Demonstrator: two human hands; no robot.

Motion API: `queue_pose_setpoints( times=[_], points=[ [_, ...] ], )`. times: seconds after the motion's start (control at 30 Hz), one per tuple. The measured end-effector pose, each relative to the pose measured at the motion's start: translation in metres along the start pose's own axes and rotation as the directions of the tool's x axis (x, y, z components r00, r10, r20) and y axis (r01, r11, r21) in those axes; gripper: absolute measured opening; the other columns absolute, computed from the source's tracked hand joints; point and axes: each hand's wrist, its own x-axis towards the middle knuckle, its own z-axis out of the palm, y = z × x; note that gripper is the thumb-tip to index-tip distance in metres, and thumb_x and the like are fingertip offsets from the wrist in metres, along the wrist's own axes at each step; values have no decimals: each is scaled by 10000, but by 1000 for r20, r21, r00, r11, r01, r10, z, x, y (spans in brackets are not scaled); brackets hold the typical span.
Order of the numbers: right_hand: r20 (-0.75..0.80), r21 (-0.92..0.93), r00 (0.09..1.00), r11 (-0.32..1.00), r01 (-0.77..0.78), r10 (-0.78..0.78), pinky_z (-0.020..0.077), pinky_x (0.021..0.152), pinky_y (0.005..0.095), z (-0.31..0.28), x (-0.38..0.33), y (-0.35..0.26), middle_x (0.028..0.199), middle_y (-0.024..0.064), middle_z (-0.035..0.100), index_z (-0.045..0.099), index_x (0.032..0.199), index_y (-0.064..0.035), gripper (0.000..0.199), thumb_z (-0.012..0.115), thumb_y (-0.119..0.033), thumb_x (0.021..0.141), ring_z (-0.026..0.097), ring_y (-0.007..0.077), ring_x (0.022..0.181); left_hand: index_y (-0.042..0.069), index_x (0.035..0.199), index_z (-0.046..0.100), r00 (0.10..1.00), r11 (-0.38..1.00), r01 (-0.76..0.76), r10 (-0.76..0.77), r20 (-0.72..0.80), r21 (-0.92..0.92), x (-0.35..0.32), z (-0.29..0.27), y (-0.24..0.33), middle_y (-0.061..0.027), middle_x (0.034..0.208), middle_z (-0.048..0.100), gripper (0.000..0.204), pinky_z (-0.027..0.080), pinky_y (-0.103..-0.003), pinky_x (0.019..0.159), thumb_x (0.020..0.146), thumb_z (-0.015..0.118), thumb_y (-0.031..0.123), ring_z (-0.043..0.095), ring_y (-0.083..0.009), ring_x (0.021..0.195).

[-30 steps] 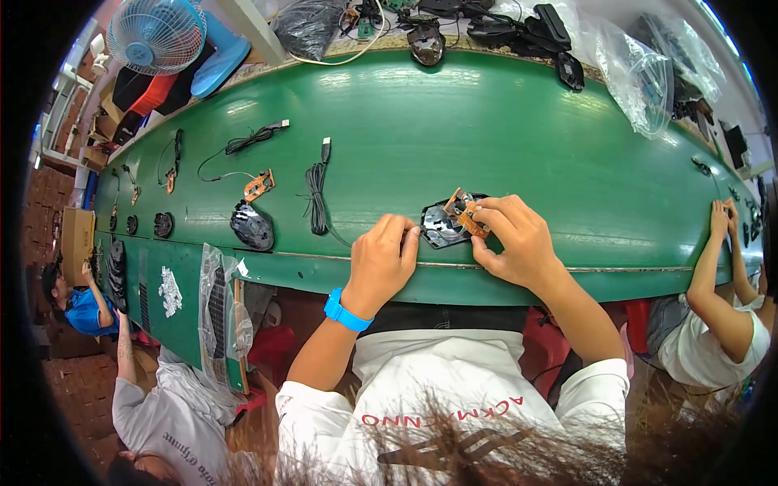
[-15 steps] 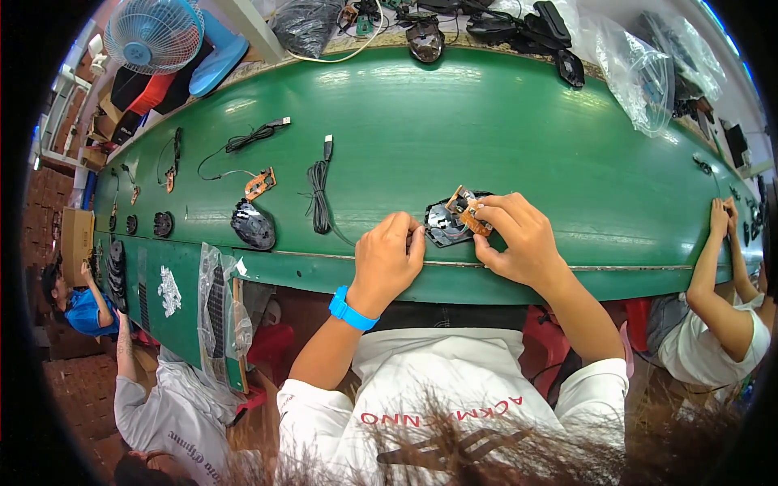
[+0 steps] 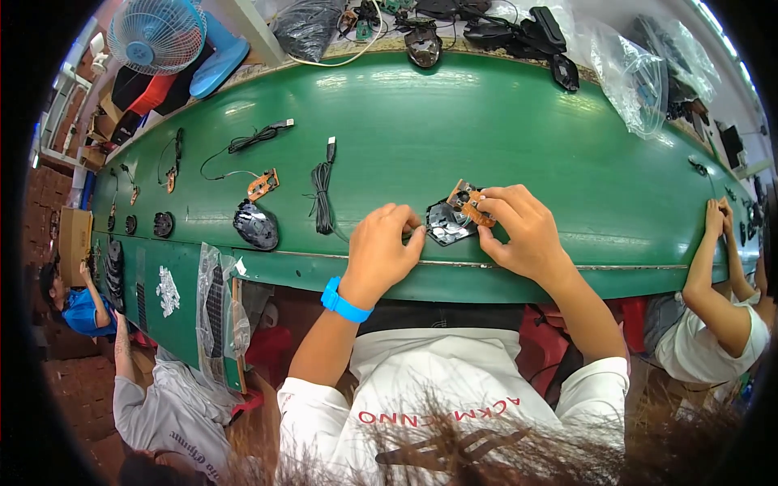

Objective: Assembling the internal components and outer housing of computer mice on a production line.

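Both hands on a mouse base at the near edge of a green table.

L hand (image 3: 387, 247) w/ blue wristband (image 3: 343, 300) curls its fingers against the black mouse base (image 3: 447, 223), fingertips touching its left side. R hand (image 3: 519, 228) pinches the brown circuit board (image 3: 468, 201) sitting tilted on the base's top edge, fingers closed on it. Base lies on the green table (image 3: 486, 121), near the front rim. Coiled black cable (image 3: 322, 190) just left; a black mouse shell (image 3: 256, 225) further left; another small board (image 3: 263, 185) above that.
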Motion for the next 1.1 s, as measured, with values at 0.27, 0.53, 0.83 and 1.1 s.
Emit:
queue_pose_setpoints(
  times=[0.27,0.53,0.83,1.1],
  points=[
    [67,-19,998,1000,21,-19,563,837,404,-4,1,8,1182,105,688,665,1064,-49,347,756,10,734,646,318,997,15,1102,685,886,939,-341,336,-321,41,-32,36,16,-168,1078,649,312,510,-438,858,798,748,45,607,-362,1012],
    [191,11,981,999,45,-47,556,880,417,-11,6,15,1244,125,660,665,1073,-44,312,736,33,778,618,336,1049,30,1233,672,895,948,-277,314,-316,156,-43,56,32,-160,1192,592,428,473,-481,923,811,724,84,540,-377,1101],
    [223,88,967,990,110,-127,554,899,429,-12,6,26,1269,154,647,674,1091,-45,312,724,45,796,618,358,1068,34,1232,681,898,940,-245,312,-311,236,-44,65,32,-155,1256,581,429,445,-485,945,819,702,146,529,-371,1129],
    [295,117,913,959,260,-283,571,924,400,-13,10,35,1278,135,643,703,1106,-78,314,698,3,802,613,322,1146,72,1226,696,909,938,-255,315,-271,235,-46,63,29,-139,1282,580,421,439,-483,952,810,697,136,528,-372,1142]
  ],
)
